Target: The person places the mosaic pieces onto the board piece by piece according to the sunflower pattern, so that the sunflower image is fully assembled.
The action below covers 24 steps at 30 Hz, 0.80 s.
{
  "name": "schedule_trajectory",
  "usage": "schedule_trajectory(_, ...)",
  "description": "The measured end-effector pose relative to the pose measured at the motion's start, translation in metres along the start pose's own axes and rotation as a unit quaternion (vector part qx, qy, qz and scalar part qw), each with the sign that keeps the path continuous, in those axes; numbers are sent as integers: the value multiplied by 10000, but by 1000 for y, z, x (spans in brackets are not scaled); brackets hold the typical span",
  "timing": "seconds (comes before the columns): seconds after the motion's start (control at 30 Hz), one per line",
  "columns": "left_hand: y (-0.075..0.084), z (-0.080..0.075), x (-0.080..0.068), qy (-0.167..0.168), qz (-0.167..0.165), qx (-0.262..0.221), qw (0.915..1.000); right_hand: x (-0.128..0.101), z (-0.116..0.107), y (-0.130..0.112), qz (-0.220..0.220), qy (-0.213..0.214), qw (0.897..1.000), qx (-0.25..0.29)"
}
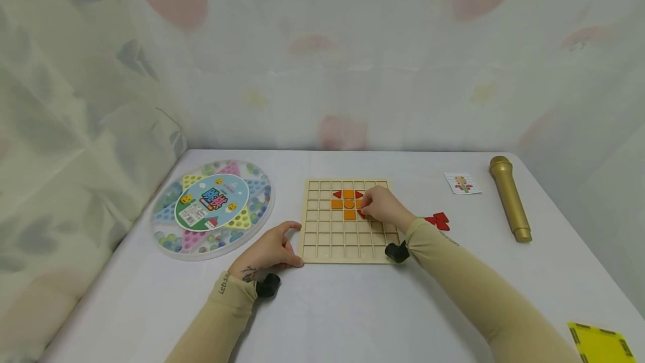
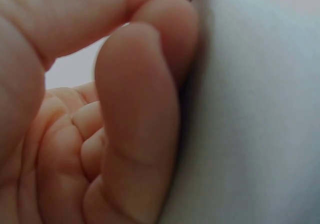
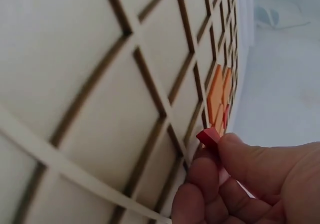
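A wooden grid board [image 1: 322,240] lies on the table with raised lines marking its square cells. In its upper middle sit orange square tiles [image 1: 350,214], an orange round piece [image 1: 349,204] and red triangular tiles [image 1: 337,195]. My right hand [image 1: 385,206] reaches over the board's right side. Between thumb and fingertips it pinches a small red tile [image 3: 209,137], just beside the orange tiles; part of the tile is hidden by the fingers. At the board's left edge, near the front corner, my left hand [image 1: 269,248] rests with thumb and index finger spread against the rim.
Several loose red tiles [image 1: 441,218] lie right of the board, partly behind the right forearm. Farther right are a small picture card [image 1: 462,184] and a gold microphone [image 1: 511,200]. On the left is a round marble game box [image 1: 211,209]. A yellow object [image 1: 602,343] lies front right.
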<state>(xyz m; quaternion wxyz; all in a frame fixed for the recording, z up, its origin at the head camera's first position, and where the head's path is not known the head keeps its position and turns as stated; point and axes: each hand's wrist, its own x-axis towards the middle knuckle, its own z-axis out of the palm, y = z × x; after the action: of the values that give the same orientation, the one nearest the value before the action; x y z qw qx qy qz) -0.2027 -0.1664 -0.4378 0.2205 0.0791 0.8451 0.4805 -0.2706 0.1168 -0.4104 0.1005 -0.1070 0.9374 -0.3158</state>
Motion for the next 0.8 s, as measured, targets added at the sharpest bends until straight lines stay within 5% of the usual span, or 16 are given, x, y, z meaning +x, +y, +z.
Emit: schedule_trajectory(0.8,-1,0,1,-31,-51,-73,10000,-4,3,1,159,95,9996,-219)
